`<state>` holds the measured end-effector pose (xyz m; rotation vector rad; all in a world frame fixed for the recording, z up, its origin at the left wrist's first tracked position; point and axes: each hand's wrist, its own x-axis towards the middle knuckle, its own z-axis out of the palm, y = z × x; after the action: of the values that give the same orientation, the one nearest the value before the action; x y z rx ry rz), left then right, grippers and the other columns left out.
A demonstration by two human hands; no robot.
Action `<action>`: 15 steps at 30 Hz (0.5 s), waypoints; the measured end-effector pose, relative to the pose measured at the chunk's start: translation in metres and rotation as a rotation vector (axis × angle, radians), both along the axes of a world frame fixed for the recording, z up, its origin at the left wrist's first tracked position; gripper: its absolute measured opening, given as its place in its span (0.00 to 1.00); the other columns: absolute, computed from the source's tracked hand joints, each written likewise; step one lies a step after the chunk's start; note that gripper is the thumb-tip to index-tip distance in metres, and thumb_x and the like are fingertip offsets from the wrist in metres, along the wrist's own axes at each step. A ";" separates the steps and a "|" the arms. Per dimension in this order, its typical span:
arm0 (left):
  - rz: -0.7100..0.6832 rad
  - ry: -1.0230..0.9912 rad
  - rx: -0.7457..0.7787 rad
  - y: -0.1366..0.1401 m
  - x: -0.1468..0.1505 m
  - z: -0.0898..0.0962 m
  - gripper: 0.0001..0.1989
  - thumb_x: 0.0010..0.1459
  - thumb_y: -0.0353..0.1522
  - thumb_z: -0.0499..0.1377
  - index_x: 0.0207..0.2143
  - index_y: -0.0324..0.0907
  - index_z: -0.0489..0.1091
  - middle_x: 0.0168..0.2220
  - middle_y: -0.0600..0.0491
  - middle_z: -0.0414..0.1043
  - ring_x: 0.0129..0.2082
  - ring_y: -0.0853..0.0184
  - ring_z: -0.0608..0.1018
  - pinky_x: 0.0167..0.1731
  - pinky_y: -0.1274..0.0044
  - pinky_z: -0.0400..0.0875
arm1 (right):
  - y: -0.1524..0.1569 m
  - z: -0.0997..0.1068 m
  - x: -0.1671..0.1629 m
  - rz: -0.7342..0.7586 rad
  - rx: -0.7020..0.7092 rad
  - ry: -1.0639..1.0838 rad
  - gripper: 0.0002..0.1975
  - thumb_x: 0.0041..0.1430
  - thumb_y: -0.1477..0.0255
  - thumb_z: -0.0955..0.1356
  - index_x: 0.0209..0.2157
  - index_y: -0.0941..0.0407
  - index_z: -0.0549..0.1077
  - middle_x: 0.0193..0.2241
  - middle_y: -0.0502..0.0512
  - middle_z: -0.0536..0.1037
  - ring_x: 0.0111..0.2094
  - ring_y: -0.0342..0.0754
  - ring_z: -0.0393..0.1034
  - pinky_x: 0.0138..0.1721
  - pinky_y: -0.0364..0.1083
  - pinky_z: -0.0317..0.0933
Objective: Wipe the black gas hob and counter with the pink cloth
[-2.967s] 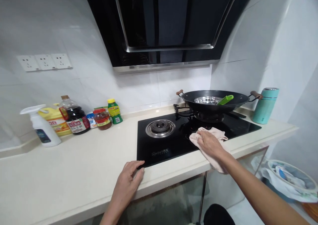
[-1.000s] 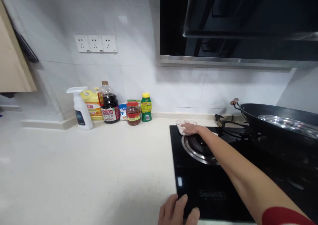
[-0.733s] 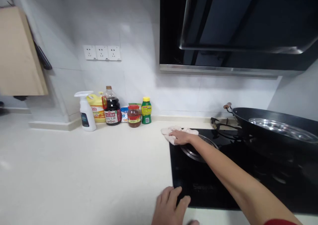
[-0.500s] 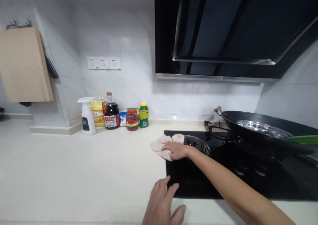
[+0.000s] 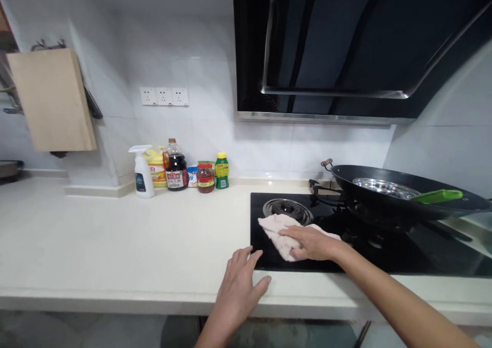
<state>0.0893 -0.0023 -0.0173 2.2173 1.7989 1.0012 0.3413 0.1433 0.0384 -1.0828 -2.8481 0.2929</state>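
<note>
My right hand (image 5: 313, 242) presses a pale pink cloth (image 5: 283, 231) against the black glass stove (image 5: 265, 258), its fingers bent over the cloth. Part of the cloth sticks out behind the hand. Just beyond it lies the round left burner (image 5: 287, 209), bare of any pan. My left hand (image 5: 240, 281) holds nothing. Its fingers are spread near the stove's front left corner, over the white counter (image 5: 154, 245).
A black wok (image 5: 384, 199) with a metal strainer (image 5: 384, 186) and a green handle (image 5: 438, 197) stands on the right. A spray bottle (image 5: 143, 176), soy sauce bottle (image 5: 176, 168) and jar (image 5: 205, 178) line the wall. The range hood (image 5: 326, 45) hangs above.
My right hand has moved the cloth from the stove's left edge to the right and nearer me, uncovering the burner. The view has shifted, showing the counter's front edge. My left hand stays open.
</note>
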 end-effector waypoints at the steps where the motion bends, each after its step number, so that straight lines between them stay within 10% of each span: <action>1: 0.002 0.000 -0.014 -0.001 0.001 0.002 0.26 0.62 0.38 0.59 0.62 0.44 0.68 0.64 0.43 0.66 0.65 0.52 0.65 0.63 0.58 0.62 | 0.000 -0.001 0.011 -0.052 0.016 -0.010 0.39 0.56 0.60 0.68 0.68 0.49 0.61 0.67 0.59 0.65 0.66 0.61 0.59 0.63 0.57 0.53; 8: 0.016 -0.027 -0.050 -0.005 0.003 0.007 0.28 0.63 0.40 0.58 0.64 0.42 0.66 0.64 0.42 0.65 0.66 0.53 0.64 0.65 0.58 0.58 | 0.003 -0.017 0.050 -0.425 0.164 -0.072 0.38 0.61 0.48 0.63 0.64 0.57 0.66 0.63 0.70 0.66 0.61 0.68 0.61 0.61 0.62 0.53; 15: 0.012 -0.062 -0.009 -0.003 0.002 0.004 0.30 0.65 0.45 0.56 0.65 0.41 0.64 0.64 0.42 0.65 0.65 0.54 0.65 0.65 0.61 0.59 | 0.003 -0.031 0.006 -0.591 0.130 -0.041 0.40 0.66 0.46 0.57 0.70 0.58 0.57 0.71 0.68 0.54 0.70 0.74 0.45 0.65 0.70 0.43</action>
<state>0.0910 -0.0050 -0.0132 2.1483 1.7897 1.0497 0.3468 0.1459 0.0071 -1.8264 -2.3808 0.0387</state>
